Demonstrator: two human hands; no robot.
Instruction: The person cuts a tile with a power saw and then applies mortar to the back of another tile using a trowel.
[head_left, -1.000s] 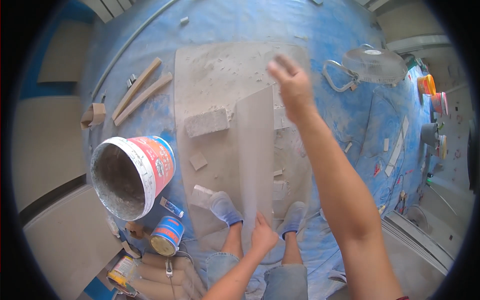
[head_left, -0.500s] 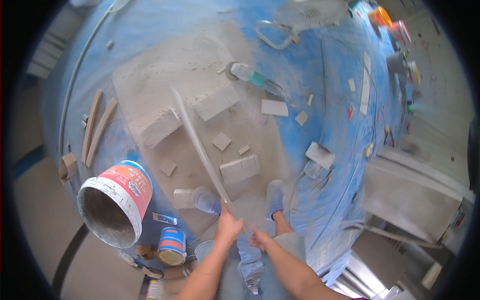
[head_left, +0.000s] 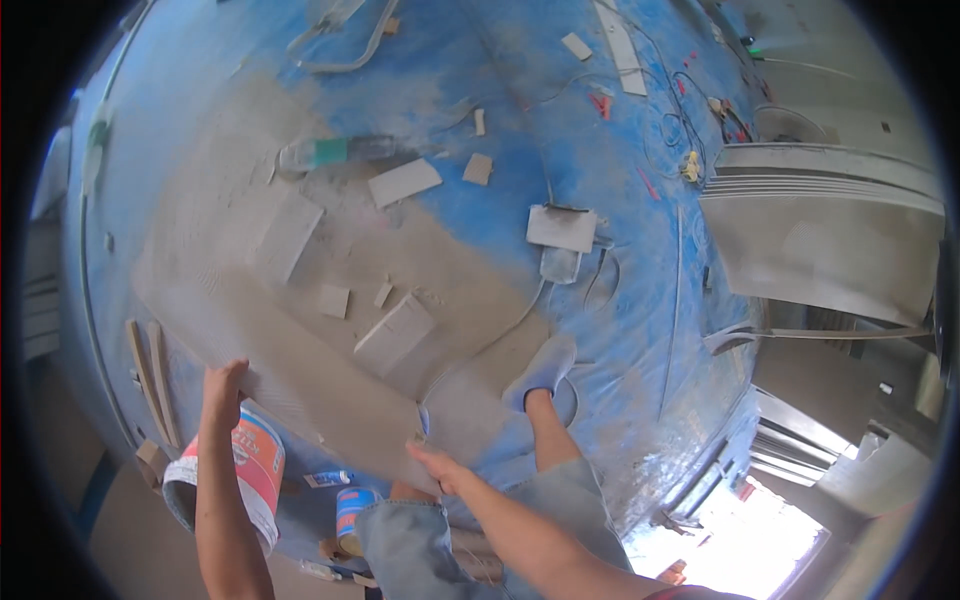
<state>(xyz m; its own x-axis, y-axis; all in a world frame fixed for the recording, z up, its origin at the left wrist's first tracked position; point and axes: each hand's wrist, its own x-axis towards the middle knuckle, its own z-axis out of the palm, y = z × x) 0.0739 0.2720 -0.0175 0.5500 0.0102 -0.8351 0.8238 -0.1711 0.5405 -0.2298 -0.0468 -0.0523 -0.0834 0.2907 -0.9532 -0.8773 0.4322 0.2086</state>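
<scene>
A long beige board (head_left: 325, 405), blurred along its edges, is held between my hands above the dusty floor sheet. My left hand (head_left: 226, 388) grips its left end, close to a white-and-red bucket (head_left: 262, 470). At the board's near right end, my right hand (head_left: 440, 468) is closed on the edge by my knee. Just beyond the board lie a pale rectangular block (head_left: 395, 335) and a small square piece (head_left: 334, 301). Another big block (head_left: 290, 235) is farther left.
A dusty tool with a green band (head_left: 330, 152) lies beyond the blocks. Blue sheeting (head_left: 640, 350) covers the floor, with loose cables (head_left: 690, 130) on it. Stacked panels (head_left: 820, 235) stand at the right. Two wooden strips (head_left: 150, 385) and a blue can (head_left: 352, 510) are at the left.
The board, seen edge-on before, now shows its broad face. My left hand has moved left along with it; my right hand has shifted slightly left. The view has turned toward the right.
</scene>
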